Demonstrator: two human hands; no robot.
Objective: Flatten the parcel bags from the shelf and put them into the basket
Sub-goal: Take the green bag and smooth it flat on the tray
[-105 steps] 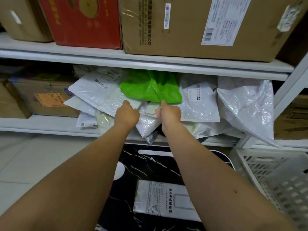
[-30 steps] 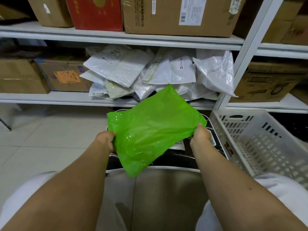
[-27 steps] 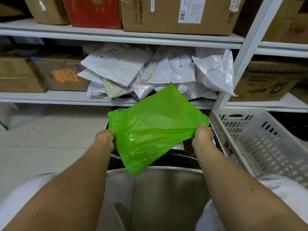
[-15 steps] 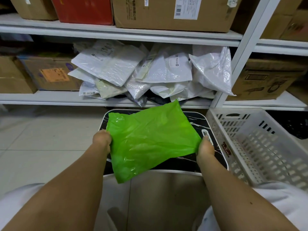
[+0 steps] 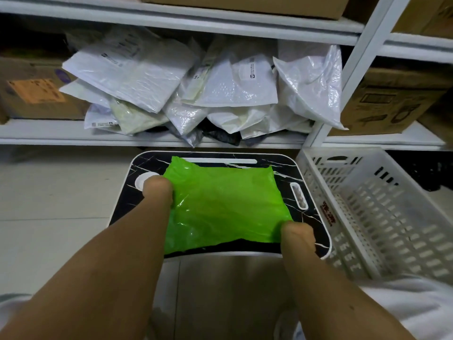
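A bright green parcel bag (image 5: 225, 204) lies spread on a small black marbled lap table (image 5: 311, 236) in front of me. My left hand (image 5: 158, 190) grips the bag's left edge. My right hand (image 5: 297, 233) grips its near right corner. The bag still shows wrinkles. A pile of white and pale parcel bags (image 5: 191, 89) sits on the white shelf (image 5: 49, 133) just beyond the table. A white slatted plastic basket (image 5: 382, 217) stands to the right of the table, with nothing visible inside.
Cardboard boxes stand on the shelf at the left (image 5: 34, 92) and at the right (image 5: 387, 101), with more on the upper shelf. A white shelf upright (image 5: 355, 60) rises behind the basket. Pale tiled floor (image 5: 56, 192) lies to the left.
Both hands pulled the green bag off the shelf pile, carried it toward me and lowered it onto the black table, where it now lies spread out.
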